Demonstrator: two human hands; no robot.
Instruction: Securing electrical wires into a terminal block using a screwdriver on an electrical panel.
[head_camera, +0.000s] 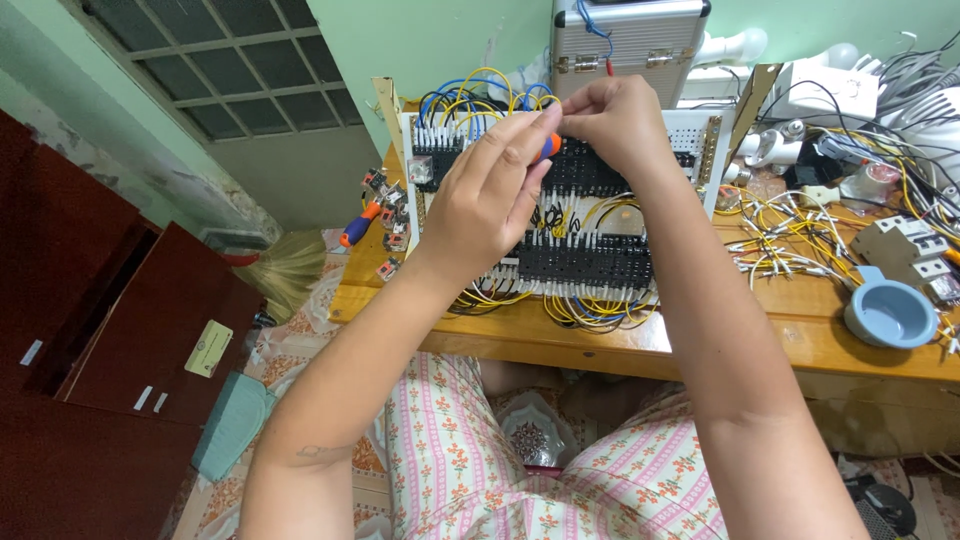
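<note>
A white wiring panel (700, 135) with rows of black terminal blocks and yellow, blue and white wires stands tilted on the wooden table (560, 340). My left hand (490, 195) is raised in front of it, fingers closed round an orange-handled screwdriver (549, 147) whose tip is hidden. My right hand (615, 120) is just to the right, fingers pinched together at the upper row of terminals near a yellow wire; what it pinches is hidden.
A second orange and blue screwdriver (358, 224) and small relays (392, 215) lie at the table's left end. A blue bowl (888, 315), grey breakers (905, 248) and loose wires (790, 240) sit right. A metal case (630, 40) stands behind. A broom (285, 268) leans below left.
</note>
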